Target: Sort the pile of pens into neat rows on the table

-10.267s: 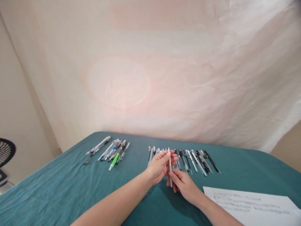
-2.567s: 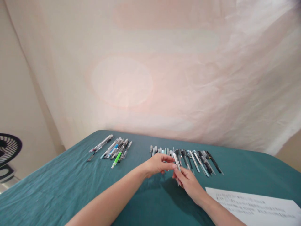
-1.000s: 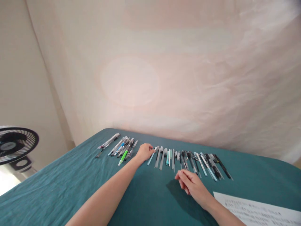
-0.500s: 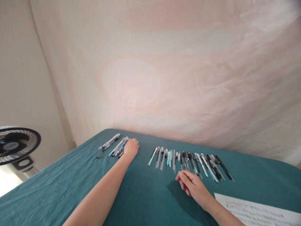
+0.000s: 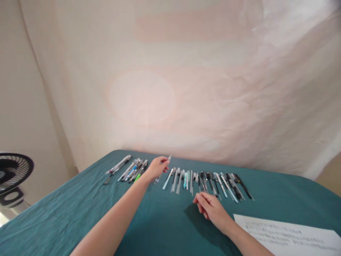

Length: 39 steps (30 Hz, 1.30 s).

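Left hand [image 5: 157, 168] has a clear pen [image 5: 169, 157] pinched, between the pen pile [image 5: 133, 170] and the pen row [image 5: 191, 181], its wrist [image 5: 145, 178] kinda blocking a green pen [image 5: 137, 176]. Right hand [image 5: 210, 209] is loosely curled, can't tell if it's gripping anything. Written sheet [image 5: 287, 234] nearby, fan [image 5: 14, 176] off left.

On the table [image 5: 80, 206], a group of pens [image 5: 132, 170] is set left of a row of pens [image 5: 212, 184], with a pen [image 5: 169, 158] held between them in the left hand [image 5: 158, 166]. The right hand [image 5: 211, 209] is placed before the row, and a sheet of paper [image 5: 287, 233] is laid farther right. Beyond the table's left edge, a fan [image 5: 14, 177] is set.
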### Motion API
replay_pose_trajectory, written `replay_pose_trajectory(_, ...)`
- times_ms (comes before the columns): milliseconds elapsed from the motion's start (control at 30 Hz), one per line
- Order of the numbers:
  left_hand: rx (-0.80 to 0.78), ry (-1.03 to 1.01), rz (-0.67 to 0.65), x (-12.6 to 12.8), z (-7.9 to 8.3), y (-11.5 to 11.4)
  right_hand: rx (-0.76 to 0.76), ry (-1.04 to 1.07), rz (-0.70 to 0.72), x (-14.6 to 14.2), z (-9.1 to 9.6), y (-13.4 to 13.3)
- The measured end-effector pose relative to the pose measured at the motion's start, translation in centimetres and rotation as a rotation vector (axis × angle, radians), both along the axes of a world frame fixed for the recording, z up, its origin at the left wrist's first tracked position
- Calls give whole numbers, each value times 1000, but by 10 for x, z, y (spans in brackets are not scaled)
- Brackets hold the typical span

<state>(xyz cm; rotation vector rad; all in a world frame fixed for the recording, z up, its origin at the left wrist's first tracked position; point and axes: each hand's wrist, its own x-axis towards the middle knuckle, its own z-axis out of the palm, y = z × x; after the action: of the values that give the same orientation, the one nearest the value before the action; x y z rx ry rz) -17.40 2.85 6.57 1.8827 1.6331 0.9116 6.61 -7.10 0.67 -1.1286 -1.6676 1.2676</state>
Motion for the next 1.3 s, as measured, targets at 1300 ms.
replay_pose_trajectory(1300, -805, -1391, -280, 90, -48, -106, 241, -887, -79, 105, 32, -70)
